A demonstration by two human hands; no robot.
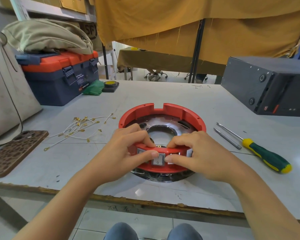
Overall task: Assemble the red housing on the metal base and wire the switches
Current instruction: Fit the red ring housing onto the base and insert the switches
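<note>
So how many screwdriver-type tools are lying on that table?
2, both right of the red housing: a green-and-yellow-handled screwdriver and, beside it, a plain slim metal driver. More may be hidden.

A pale grey worktop with a chipped brown front edge stands on a floor of light glossy tiles. Mustard-yellow cloth hangs over dark poles behind it. Farther back sits a cloth-covered table, with office-chair bases beneath. Metal shelving with cardboard boxes stands at the far left.

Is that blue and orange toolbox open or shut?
Shut. The toolbox has its orange lid flat down on the blue body, both front latches lie folded down, and a beige bag rests on top.
</note>
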